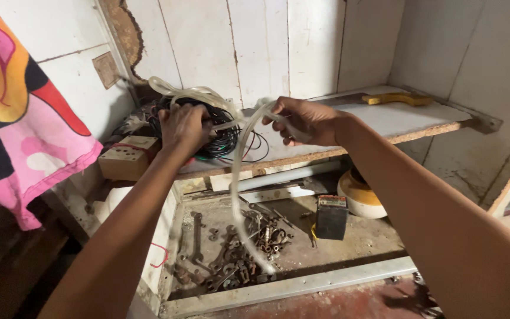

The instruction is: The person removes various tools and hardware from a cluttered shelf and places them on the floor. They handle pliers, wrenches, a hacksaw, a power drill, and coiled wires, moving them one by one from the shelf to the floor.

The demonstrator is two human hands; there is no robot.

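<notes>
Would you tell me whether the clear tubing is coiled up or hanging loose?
Partly both: the clear tubing loops by the left hand, passes the right hand, and hangs loose.

Wire bundle (pixel 208 127) crowds shelf (pixel 408 121) left; right end open.

My left hand (pixel 183 127) presses the coiled black wire (pixel 222 139) on the shelf (pixel 408 118). My right hand (pixel 308 121) has its grip closed around the clear tube (pixel 237 177).
</notes>
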